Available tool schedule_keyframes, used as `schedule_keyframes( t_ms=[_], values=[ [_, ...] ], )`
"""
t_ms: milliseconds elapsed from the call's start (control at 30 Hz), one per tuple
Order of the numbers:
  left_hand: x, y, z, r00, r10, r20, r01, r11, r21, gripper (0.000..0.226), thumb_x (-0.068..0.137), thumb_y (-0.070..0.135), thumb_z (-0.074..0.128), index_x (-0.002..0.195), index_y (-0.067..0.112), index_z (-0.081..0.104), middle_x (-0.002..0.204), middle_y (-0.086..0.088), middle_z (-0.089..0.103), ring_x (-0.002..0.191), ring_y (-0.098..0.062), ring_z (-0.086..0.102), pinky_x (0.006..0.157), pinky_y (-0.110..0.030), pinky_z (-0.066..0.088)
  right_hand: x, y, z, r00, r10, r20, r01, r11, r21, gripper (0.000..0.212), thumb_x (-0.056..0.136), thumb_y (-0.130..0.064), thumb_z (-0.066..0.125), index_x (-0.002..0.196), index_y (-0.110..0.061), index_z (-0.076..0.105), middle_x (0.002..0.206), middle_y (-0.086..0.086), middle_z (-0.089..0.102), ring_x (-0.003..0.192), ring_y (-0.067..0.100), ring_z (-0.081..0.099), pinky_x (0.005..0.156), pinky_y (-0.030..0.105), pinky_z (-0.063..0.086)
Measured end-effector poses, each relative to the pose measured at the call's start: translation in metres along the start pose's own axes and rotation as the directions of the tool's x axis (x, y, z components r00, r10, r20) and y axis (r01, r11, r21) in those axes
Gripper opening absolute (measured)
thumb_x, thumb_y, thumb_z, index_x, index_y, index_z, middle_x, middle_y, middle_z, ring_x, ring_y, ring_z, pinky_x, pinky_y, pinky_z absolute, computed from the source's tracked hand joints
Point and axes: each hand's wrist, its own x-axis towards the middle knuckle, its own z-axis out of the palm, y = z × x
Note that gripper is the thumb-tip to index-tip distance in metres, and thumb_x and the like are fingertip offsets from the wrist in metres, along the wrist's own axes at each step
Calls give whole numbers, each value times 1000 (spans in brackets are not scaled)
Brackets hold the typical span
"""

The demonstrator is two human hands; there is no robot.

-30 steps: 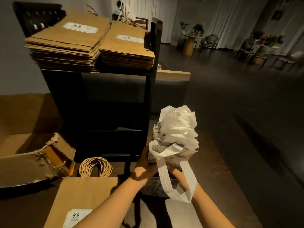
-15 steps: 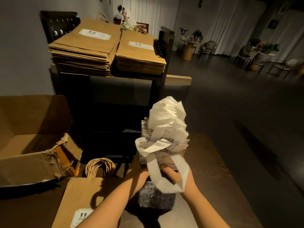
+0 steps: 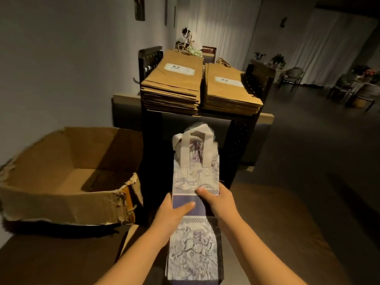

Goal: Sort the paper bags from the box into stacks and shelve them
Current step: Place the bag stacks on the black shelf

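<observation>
Both hands pinched the patterned gift bags: the left hand [image 3: 174,210] with its thumb across the purple band, the right hand [image 3: 218,197] at the upper bag's [image 3: 195,177] bottom edge, above a second one [image 3: 193,247] on the table; light, floppy paper, best held flat by its edges; the torn cardboard box [image 3: 67,182] stood left, the stacked kraft bags [image 3: 172,87] ahead on the shelf, open floor to the right.

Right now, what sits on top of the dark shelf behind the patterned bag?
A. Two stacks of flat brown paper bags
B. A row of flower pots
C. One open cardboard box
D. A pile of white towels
A: two stacks of flat brown paper bags lie side by side on the dark shelf, each top bag bearing a white label; the torn cardboard box sits lower, to the left.
</observation>
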Motion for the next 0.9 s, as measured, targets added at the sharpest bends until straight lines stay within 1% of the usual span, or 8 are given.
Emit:
schedule_keyframes(
  t_ms=[67, 167, 333, 500, 633, 700, 800, 900],
  values=[
    [-2, -4, -7, 998, -54, 36, 56, 997, -55, 50, 82, 16, 78, 123, 28, 53, 110, 10, 68, 92, -2, 67, 71, -15, 51, 18, -4, 4, 999, 39, -7, -39, 999, 0, 33, 84, -27, 75, 116, -21, 67, 109, -7, 72, 102, 11, 67, 88, 32, 53],
    [-5, -17, -18, 985, -153, 77, 160, 983, -85, 54, 78, 17, 81, 124, 26, 53, 109, 4, 71, 98, -11, 70, 84, -32, 56, 41, -8, 10, 995, 94, -20, -94, 995, 18, 36, 81, -31, 76, 115, -21, 68, 112, -5, 72, 104, 15, 67, 90, 35, 52],
    [8, -11, -32, 972, -209, 104, 213, 976, -35, 51, 78, 20, 81, 119, 31, 54, 112, 7, 70, 102, -12, 68, 87, -36, 56, 57, -18, 24, 977, 204, -61, -202, 978, 45, 16, 86, -29, 72, 98, -19, 68, 100, 0, 71, 89, 14, 65, 71, 27, 47],
    [41, -3, -37, 961, -256, 109, 255, 967, 19, 91, 50, 53, 88, 130, 32, 52, 125, 5, 65, 112, -20, 63, 98, -48, 50, 22, -6, 29, 944, 322, 69, -326, 942, 77, 15, 93, -21, 62, 93, -6, 64, 64, -1, 66, 53, 11, 61, 51, 23, 45],
    [68, -6, -36, 950, -292, 114, 290, 957, 34, 112, 36, 60, 89, 134, 26, 49, 128, 1, 63, 113, -23, 62, 98, -48, 50, -18, 14, 30, 925, 354, 140, -374, 914, 155, 23, 95, -23, 57, 115, -14, 65, 105, 8, 74, 97, 27, 70, 80, 41, 57],
    [74, -4, -35, 945, -303, 126, 302, 953, 28, 116, 33, 63, 89, 135, 24, 50, 127, 0, 64, 112, -24, 63, 97, -48, 51, -27, 19, 30, 916, 379, 136, -399, 897, 188, 27, 95, -26, 55, 121, -20, 61, 110, 7, 72, 103, 33, 67, 86, 52, 55],
    [68, 11, -30, 939, -329, 102, 336, 940, -63, 113, 55, 64, 84, 149, 25, 34, 148, -2, 45, 131, -27, 48, 109, -48, 39, -29, 14, 32, 932, 349, 95, -361, 907, 215, 23, 98, -22, 52, 118, -20, 62, 108, 6, 73, 99, 31, 69, 84, 51, 56],
    [59, 8, -26, 923, -383, 26, 379, 899, -219, 79, 82, 56, 67, 147, 24, 37, 147, -2, 42, 128, -29, 46, 105, -48, 40, -21, 7, 34, 933, 357, 43, -355, 897, 264, 21, 98, -21, 52, 114, -16, 64, 104, 9, 73, 93, 30, 69, 78, 46, 58]
  ],
)
